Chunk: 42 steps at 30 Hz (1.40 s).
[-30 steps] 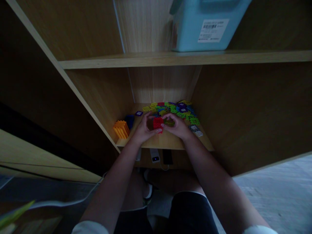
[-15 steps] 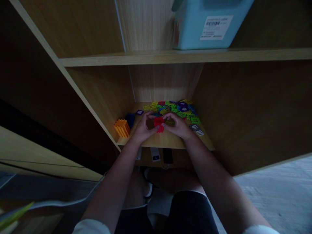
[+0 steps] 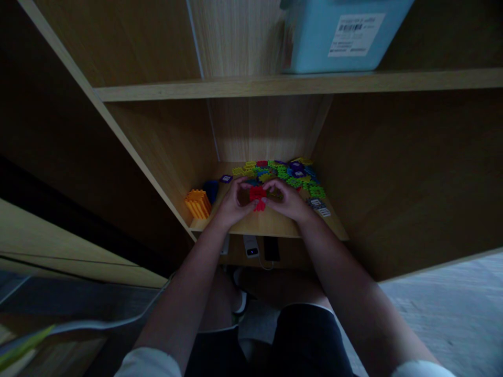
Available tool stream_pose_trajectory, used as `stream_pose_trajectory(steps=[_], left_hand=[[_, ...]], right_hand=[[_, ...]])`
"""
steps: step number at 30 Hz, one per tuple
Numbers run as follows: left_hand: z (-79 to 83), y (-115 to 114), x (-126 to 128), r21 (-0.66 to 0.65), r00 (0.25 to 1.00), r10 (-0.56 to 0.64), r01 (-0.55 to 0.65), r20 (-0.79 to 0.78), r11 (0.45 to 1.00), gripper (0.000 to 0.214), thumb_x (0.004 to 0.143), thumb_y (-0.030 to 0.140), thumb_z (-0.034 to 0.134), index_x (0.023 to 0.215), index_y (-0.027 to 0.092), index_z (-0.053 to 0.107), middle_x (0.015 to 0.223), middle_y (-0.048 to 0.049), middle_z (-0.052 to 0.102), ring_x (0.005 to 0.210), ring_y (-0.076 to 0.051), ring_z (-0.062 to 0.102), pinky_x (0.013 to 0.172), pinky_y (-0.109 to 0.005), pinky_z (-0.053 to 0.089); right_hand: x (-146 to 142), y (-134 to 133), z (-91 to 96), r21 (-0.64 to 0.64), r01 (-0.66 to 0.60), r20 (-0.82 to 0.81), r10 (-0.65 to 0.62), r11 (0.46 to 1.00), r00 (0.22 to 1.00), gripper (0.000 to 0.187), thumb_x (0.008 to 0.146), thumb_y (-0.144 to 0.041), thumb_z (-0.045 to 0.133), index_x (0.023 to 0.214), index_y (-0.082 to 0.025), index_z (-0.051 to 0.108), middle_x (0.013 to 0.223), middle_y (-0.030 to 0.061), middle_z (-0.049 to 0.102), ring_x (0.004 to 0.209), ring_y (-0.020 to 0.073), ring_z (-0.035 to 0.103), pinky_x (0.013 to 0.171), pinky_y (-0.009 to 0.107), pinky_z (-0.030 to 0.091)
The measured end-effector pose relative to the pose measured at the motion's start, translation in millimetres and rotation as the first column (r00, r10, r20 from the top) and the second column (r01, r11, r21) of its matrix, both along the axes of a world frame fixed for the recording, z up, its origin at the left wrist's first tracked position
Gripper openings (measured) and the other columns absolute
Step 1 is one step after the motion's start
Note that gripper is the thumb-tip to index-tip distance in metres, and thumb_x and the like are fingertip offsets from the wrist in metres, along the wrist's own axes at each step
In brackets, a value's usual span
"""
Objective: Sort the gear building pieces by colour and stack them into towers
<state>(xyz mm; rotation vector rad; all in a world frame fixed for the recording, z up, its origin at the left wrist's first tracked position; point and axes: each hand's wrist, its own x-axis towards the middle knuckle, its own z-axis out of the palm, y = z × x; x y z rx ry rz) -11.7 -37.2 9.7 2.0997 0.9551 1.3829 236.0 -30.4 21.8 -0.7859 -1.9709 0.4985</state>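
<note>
Between my two hands, over the lower shelf board (image 3: 251, 226), are red plastic interlocking pieces (image 3: 258, 193). My left hand (image 3: 234, 203) grips them from the left with thumb and fingers. From the right, my right hand (image 3: 286, 199) pinches the same red pieces. How they are joined is too small to make out. Behind my hands spreads a pile of interlocking pieces (image 3: 293, 180) in green, yellow, blue and purple. Upright at the shelf's left side is a stack of orange pieces (image 3: 198, 204), with a dark blue stack (image 3: 211, 191) just behind it.
Grey-and-white pieces (image 3: 319, 206) lie at the shelf's right, a purple piece (image 3: 226, 178) at its left. A light blue bin (image 3: 310, 52) stands on the upper shelf (image 3: 236, 88). Below are a white device (image 3: 250, 246) and a black phone-like slab (image 3: 271, 248) with a cable.
The view has shifted slightly, so the bin and upper shelf sit a little higher. Both hands keep almost the same hold on the red pieces.
</note>
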Motion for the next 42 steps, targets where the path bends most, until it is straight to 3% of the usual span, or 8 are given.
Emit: stream_pose_trajectory(steps=[12, 18, 25, 29, 32, 36, 40, 42], left_hand=[[-7.4, 6.3, 0.9, -0.020, 0.998, -0.055, 0.055, 0.037, 0.998, 0.089, 0.086, 0.050, 0.093, 0.156, 0.024, 0.045, 0.136, -0.0148, 0.070, 0.128, -0.032, 0.071, 0.116, -0.056, 0.055], [-8.2, 7.6, 0.4, -0.043, 0.996, -0.092, 0.093, 0.021, 0.995, 0.091, 0.086, 0.049, 0.093, 0.158, 0.025, 0.042, 0.138, -0.0148, 0.068, 0.131, -0.033, 0.070, 0.117, -0.058, 0.055], [-5.3, 4.8, 0.8, -0.055, 0.998, -0.069, 0.068, -0.007, 0.996, 0.089, 0.086, 0.046, 0.092, 0.157, 0.025, 0.043, 0.138, -0.0144, 0.068, 0.130, -0.033, 0.070, 0.118, -0.058, 0.055], [-0.7, 1.1, 0.2, -0.059, 0.999, -0.029, 0.028, -0.021, 0.998, 0.080, 0.092, 0.051, 0.086, 0.156, 0.025, 0.045, 0.138, -0.0140, 0.070, 0.130, -0.032, 0.071, 0.119, -0.057, 0.054], [0.3, 0.9, 0.1, -0.041, 1.000, 0.016, -0.017, -0.018, 0.999, 0.065, 0.101, 0.052, 0.075, 0.153, 0.024, 0.048, 0.134, -0.0131, 0.072, 0.131, -0.030, 0.070, 0.120, -0.056, 0.053], [-1.2, 3.0, 1.3, -0.034, 0.997, 0.077, -0.078, -0.021, 0.996, 0.057, 0.105, 0.052, 0.069, 0.150, 0.023, 0.049, 0.132, -0.0134, 0.072, 0.127, -0.030, 0.071, 0.116, -0.055, 0.055], [-3.8, 3.7, 2.4, -0.036, 0.996, 0.080, -0.081, -0.026, 0.996, 0.056, 0.107, 0.052, 0.067, 0.150, 0.022, 0.049, 0.132, -0.0134, 0.071, 0.129, -0.029, 0.071, 0.117, -0.055, 0.055], [-5.2, 3.5, 2.6, -0.040, 0.996, 0.084, -0.085, -0.016, 0.996, 0.055, 0.107, 0.052, 0.067, 0.150, 0.023, 0.048, 0.133, -0.0135, 0.071, 0.129, -0.030, 0.071, 0.118, -0.056, 0.055]], right_hand=[[-0.1, -0.3, 1.3, 0.015, -0.029, 0.007, 0.029, 0.999, 1.000, 0.028, 0.098, -0.041, 0.078, 0.121, -0.031, 0.066, 0.118, 0.0040, 0.074, 0.106, 0.0249, 0.067, 0.096, 0.043, 0.055], [1.6, 1.4, 0.2, 0.008, 0.038, -0.017, -0.038, 0.999, 0.999, 0.018, 0.108, -0.043, 0.063, 0.121, -0.030, 0.065, 0.112, 0.0041, 0.073, 0.102, 0.0245, 0.068, 0.092, 0.042, 0.053], [0.8, 2.6, -1.3, 0.004, 0.077, -0.034, -0.077, 0.997, 0.996, 0.017, 0.111, -0.044, 0.059, 0.116, -0.029, 0.066, 0.111, 0.0040, 0.073, 0.101, 0.0245, 0.070, 0.089, 0.041, 0.054], [1.5, 8.4, -5.6, 0.037, 0.218, -0.067, -0.215, 0.975, 0.974, 0.022, 0.112, -0.047, 0.054, 0.110, -0.029, 0.067, 0.109, 0.0055, 0.075, 0.104, 0.0264, 0.072, 0.096, 0.044, 0.056], [5.3, 22.4, -8.9, 0.083, 0.395, -0.027, -0.394, 0.915, 0.919, 0.026, 0.112, -0.045, 0.051, 0.107, -0.028, 0.069, 0.109, 0.0093, 0.077, 0.109, 0.0302, 0.072, 0.103, 0.049, 0.057], [10.0, 58.0, -5.5, 0.130, 0.544, 0.205, -0.559, 0.829, 0.803, 0.027, 0.108, -0.034, 0.053, 0.113, -0.021, 0.076, 0.118, 0.0172, 0.079, 0.118, 0.0364, 0.071, 0.113, 0.054, 0.053], [5.1, 103.0, 6.7, 0.177, 0.508, 0.517, -0.519, 0.843, 0.681, 0.037, 0.109, -0.026, 0.046, 0.117, -0.015, 0.081, 0.125, 0.0223, 0.079, 0.128, 0.0380, 0.067, 0.120, 0.055, 0.047], [-0.1, 123.3, 12.6, 0.175, 0.494, 0.550, -0.501, 0.852, 0.668, 0.036, 0.108, -0.024, 0.049, 0.116, -0.013, 0.082, 0.129, 0.0246, 0.077, 0.128, 0.0384, 0.067, 0.120, 0.055, 0.046]])
